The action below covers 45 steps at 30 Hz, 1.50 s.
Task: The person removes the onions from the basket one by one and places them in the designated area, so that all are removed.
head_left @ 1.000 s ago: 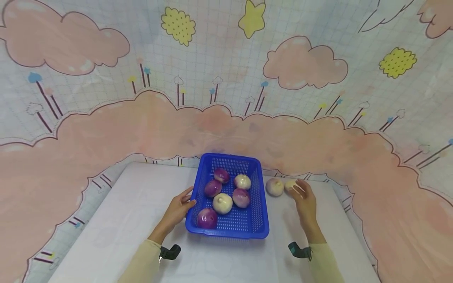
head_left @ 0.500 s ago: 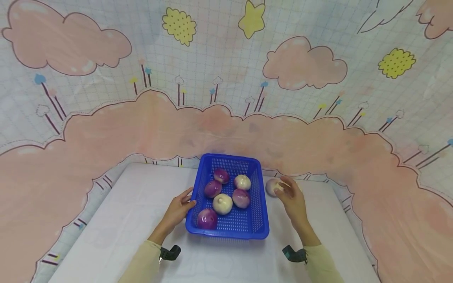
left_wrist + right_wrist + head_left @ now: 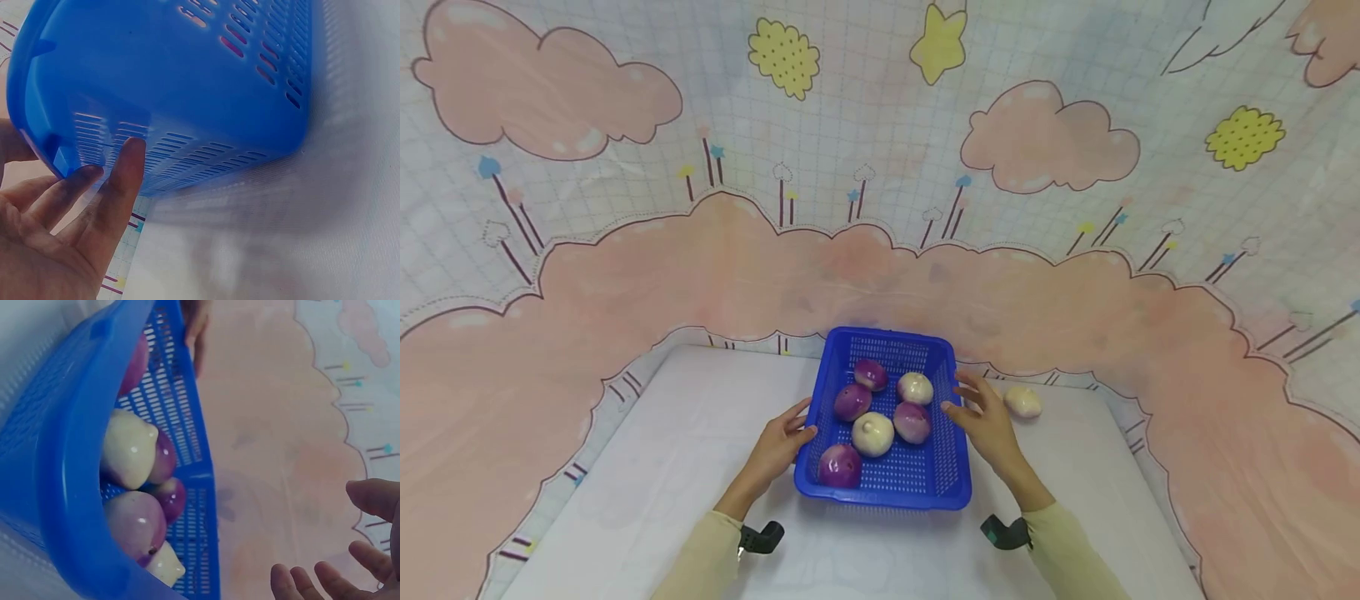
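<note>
A blue plastic basket (image 3: 951, 467) with slotted walls holds several shiny purple-and-white onions (image 3: 872, 434). At its left side my left hand (image 3: 777, 442) grips the rim, thumb over the edge; in the left wrist view its fingers (image 3: 128, 169) lie along the outer wall. My right hand (image 3: 992, 425) hovers at the basket's right rim with fingers spread and nothing held; the right wrist view shows the fingers (image 3: 337, 584) apart from the basket. One pale onion (image 3: 1023, 402) lies on the table to the right of that hand. Another onion seen earlier beside the basket is hidden behind the hand.
The basket stands on a white-covered table (image 3: 700, 400). Behind and around it hangs a patterned curtain (image 3: 865, 275) with clouds and stars. A dark wrist device (image 3: 762, 537) sits on the left wrist, another device (image 3: 1004, 532) on the right.
My right hand has moved left from the far pale onion, past the nearer one, to the basket's right rim. The left hand and the basket have stayed in place.
</note>
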Available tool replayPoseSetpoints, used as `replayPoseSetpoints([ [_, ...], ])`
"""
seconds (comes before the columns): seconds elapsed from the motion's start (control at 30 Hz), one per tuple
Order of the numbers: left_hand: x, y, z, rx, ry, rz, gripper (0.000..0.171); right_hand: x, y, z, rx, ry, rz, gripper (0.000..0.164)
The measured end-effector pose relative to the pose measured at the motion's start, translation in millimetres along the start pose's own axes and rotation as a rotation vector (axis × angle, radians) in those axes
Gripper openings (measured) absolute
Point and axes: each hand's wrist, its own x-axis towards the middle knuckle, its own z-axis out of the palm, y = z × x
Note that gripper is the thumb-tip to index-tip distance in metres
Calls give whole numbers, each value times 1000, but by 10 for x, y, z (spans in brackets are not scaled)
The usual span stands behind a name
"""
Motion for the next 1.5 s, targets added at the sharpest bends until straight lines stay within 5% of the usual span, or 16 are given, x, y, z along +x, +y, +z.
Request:
replayPoseSetpoints([
  [0.37,-3,44,-20,22,1,-13,59,189,17,224,-138,-142,-8,61],
  [0.77,-7,49,-5,10,1,-26,59,303,-15,383,-446,-188,-93,58],
  [1.13,-15,59,-11,15,6,-15,59,416,71,534,-639,-317,-46,75],
  [1.5,-13,43,-19,17,4,-9,59,511,103,597,-757,-399,-15,73],
])
